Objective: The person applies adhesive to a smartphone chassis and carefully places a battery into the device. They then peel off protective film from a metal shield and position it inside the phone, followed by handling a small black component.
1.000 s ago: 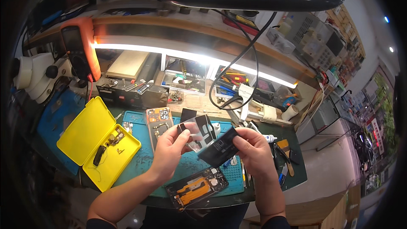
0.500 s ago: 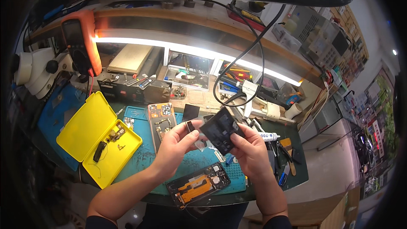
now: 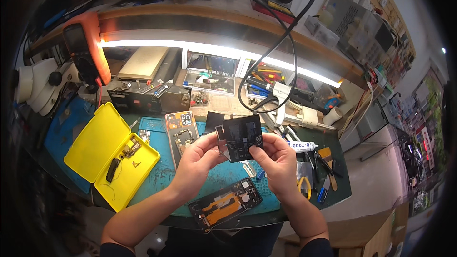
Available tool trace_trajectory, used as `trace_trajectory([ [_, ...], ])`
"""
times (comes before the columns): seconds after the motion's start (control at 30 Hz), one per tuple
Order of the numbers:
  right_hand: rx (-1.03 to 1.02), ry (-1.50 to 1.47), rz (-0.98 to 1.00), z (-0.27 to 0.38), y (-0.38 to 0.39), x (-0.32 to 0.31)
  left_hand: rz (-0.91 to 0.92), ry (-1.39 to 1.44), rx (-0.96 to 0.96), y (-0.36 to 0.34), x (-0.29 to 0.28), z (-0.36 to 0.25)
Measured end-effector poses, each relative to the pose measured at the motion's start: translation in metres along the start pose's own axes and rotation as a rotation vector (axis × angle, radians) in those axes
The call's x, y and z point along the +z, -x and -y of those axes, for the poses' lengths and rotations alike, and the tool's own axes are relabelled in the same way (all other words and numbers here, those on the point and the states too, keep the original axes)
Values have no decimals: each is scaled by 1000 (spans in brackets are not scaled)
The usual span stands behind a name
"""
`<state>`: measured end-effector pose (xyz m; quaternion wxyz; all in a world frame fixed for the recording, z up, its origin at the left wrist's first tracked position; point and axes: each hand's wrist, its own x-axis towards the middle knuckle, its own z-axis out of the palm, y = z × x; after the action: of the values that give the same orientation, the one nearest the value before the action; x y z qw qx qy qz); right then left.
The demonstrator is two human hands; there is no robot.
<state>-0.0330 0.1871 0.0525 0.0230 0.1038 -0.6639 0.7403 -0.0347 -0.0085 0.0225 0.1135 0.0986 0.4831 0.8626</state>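
A flat black phone battery (image 3: 243, 135) with pale print is held up over the mat. My right hand (image 3: 280, 162) grips its right side, thumb across the front and fingers behind. My left hand (image 3: 199, 157) pinches a thin clear film (image 3: 221, 135) at the battery's left edge; how the film joins the battery is hard to make out. Below both hands an opened phone (image 3: 226, 204) with an orange flex cable lies on the mat's front edge. Behind my left hand lies another phone part (image 3: 183, 135), with orange and metal pieces.
An open yellow case (image 3: 119, 162) holding small parts stands at left on the blue mat (image 3: 157, 185). At right lie a white glue tube (image 3: 302, 147), yellow-handled pliers (image 3: 304, 188) and other tools. A black cable (image 3: 295, 62) loops down beyond the battery. An orange multimeter (image 3: 100, 52) stands far left.
The battery has turned from a tilted position to nearly upright, its printed face now toward me. My left hand has come closer to its left edge. The view has shifted slightly.
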Motion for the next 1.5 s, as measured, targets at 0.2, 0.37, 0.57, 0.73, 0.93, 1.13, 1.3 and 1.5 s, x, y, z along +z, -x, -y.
trace_trajectory([
  [0.2, -4, 28, 6, -1, 1, 1, 1, -7, 33, 1, 0, 2],
  [0.37, -20, 26, 23, 0, 1, 2, -48, -32, 34, 1, 3, 0],
  [0.57, -32, 28, 30, -2, 0, 2, -38, -72, 79, 0, 3, 1],
  [0.73, -4, -1, 34, -4, 0, 2, -47, -120, 99, 0, 4, -1],
  [0.93, 27, -2, 33, -7, -1, 1, -41, -136, 144, 0, 3, 1],
  [1.13, 56, -60, 47, -9, -3, 0, -70, -165, 157, 0, 3, 2],
  [1.3, 58, -63, 44, -10, -3, 1, -73, -131, 148, 0, 2, 2],
  [1.5, 67, -65, 44, -11, -4, 2, -79, -123, 158, 0, 3, 1],
])
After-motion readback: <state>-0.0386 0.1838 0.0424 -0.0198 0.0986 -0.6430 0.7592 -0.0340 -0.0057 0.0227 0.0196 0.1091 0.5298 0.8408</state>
